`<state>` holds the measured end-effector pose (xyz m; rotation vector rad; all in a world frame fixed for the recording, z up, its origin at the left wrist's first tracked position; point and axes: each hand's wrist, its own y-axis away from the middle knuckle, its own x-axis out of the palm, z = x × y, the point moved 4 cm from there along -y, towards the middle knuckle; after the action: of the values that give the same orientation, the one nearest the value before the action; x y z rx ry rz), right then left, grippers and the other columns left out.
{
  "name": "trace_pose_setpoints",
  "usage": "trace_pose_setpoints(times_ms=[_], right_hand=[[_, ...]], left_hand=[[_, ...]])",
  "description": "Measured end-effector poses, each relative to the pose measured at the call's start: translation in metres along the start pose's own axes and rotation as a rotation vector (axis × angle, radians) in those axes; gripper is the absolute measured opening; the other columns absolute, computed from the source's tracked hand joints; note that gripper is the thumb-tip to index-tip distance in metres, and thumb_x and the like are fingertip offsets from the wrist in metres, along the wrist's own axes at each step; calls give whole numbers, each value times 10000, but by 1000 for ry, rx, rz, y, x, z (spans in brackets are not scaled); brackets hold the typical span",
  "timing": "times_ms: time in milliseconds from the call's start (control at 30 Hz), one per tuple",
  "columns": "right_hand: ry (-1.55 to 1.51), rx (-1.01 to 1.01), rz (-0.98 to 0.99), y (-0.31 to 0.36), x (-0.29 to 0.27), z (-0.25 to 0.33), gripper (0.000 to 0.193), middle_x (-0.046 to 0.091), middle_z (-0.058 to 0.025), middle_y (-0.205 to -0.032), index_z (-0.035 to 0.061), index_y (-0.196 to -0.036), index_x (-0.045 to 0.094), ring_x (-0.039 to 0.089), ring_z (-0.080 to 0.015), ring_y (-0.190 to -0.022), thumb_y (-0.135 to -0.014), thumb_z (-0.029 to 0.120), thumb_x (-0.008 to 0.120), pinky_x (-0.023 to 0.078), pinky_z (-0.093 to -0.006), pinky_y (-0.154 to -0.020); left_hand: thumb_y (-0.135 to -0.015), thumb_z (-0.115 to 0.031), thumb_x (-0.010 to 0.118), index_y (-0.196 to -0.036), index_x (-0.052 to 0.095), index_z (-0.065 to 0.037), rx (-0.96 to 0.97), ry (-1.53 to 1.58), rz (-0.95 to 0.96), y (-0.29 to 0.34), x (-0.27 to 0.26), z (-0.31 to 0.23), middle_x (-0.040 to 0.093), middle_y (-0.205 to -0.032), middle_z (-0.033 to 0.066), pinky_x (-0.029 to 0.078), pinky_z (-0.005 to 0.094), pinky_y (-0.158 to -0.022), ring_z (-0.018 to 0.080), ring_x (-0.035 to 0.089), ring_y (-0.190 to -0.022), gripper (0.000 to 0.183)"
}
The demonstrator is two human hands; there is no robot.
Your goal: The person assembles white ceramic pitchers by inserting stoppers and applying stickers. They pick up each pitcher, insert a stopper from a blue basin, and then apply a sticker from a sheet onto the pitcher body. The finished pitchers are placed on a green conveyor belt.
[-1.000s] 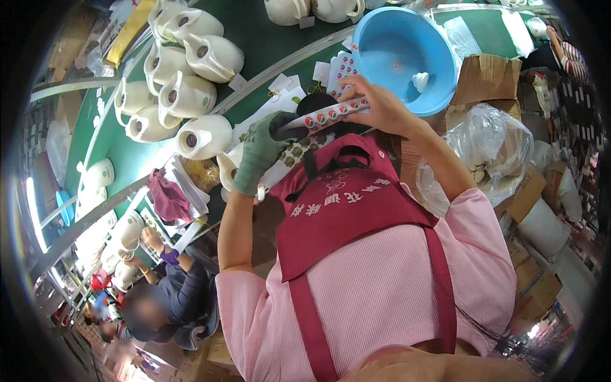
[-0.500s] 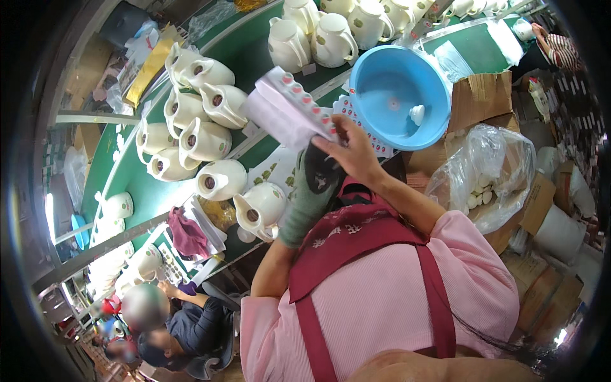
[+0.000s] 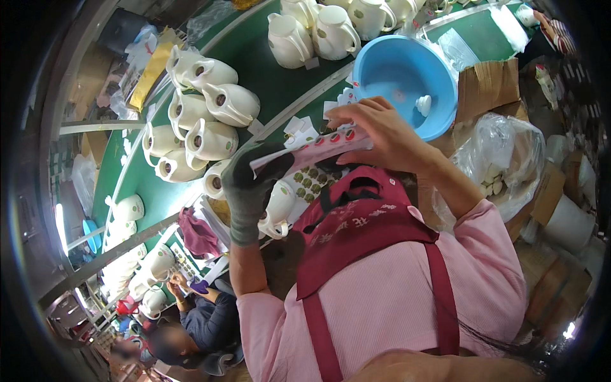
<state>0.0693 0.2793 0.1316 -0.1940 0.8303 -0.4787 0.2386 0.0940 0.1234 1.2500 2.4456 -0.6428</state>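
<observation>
My left hand (image 3: 249,184), in a grey-green glove, grips the left end of a pale sticker sheet (image 3: 318,148) with rows of red round stickers. My bare right hand (image 3: 375,130) holds the sheet's right end, fingers curled over its top edge. The sheet hangs tilted in front of my chest, above a white jug (image 3: 280,207) and a second sheet of green stickers (image 3: 310,183). More white jugs (image 3: 210,121) lie in rows on the green conveyor belt (image 3: 254,57) to the left.
A blue basin (image 3: 439,118) with one small white part sits behind my right hand. To the right are cardboard (image 3: 487,83) and a clear bag of white parts (image 3: 503,165). A seated co-worker (image 3: 203,318) handles jugs at the lower left.
The sticker sheet, lifted flat toward the jugs half a second ago, has come back down in front of my chest. Both hands kept hold of it.
</observation>
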Motion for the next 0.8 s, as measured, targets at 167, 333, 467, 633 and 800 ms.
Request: trace_pose_setpoints(times_ms=[167,333,467,633,800], right_hand=[[163,-174,-152,8,-17,-2,181,694,41,-907,145,-924,687,636,-182,-873,-763,145,768,432,-394,-952],[219,-266,-206,5,-21,2,166,670,54,-872,166,-905,679,626,-150,-847,-768,155,771,416,-417,-970],[236,-261,-157,2,-25,4,154,677,62,-874,170,-904,690,634,-146,-838,-771,148,764,410,-426,-974],[274,-287,-162,-4,-25,7,165,678,64,-879,166,-906,683,636,-146,-841,-764,146,765,409,-424,-975],[249,-245,-145,-10,-23,3,299,693,34,-937,141,-1035,674,648,-187,-894,-769,208,794,390,-440,-1001]], left_hand=[[-695,-154,816,-924,727,-69,481,11,-90,9,-6,-23,734,-932,100,536,469,-881,287,696,-911,260],[-668,-143,785,-907,728,-81,557,-70,-45,9,-7,-35,737,-928,90,530,460,-888,270,699,-913,253],[-669,-154,853,-937,715,-76,484,-25,-28,8,-5,-25,732,-944,96,524,475,-899,286,702,-927,312],[-658,-170,862,-969,720,-64,457,-1,55,9,3,-19,723,-1023,111,522,466,-910,306,699,-941,358],[-682,-83,809,-954,755,-36,211,-14,-8,14,-3,-21,731,-965,92,542,392,-820,263,696,-859,281]])
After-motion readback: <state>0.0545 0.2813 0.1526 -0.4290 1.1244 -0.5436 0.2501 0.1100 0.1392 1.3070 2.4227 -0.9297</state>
